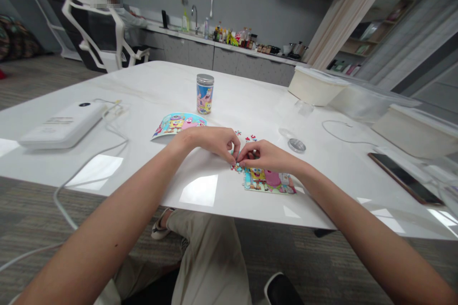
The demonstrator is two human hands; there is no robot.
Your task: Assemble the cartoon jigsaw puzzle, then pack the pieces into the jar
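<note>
Hands: my left hand (pixel 211 142) and right hand (pixel 266 156) together, fingertips almost meeting over small jigsaw pieces (pixel 236 167); I cannot tell whether they grip one.
Pieces' direction: too small to tell.
Joined puzzle section (pixel 269 182): just nearer me than my right hand, long axis running left to right, slightly tilted.
Printed picture sheet (pixel 178 124): beyond my left hand.
Lidded jar (pixel 205 94): upright, farther beyond my hands.
</note>
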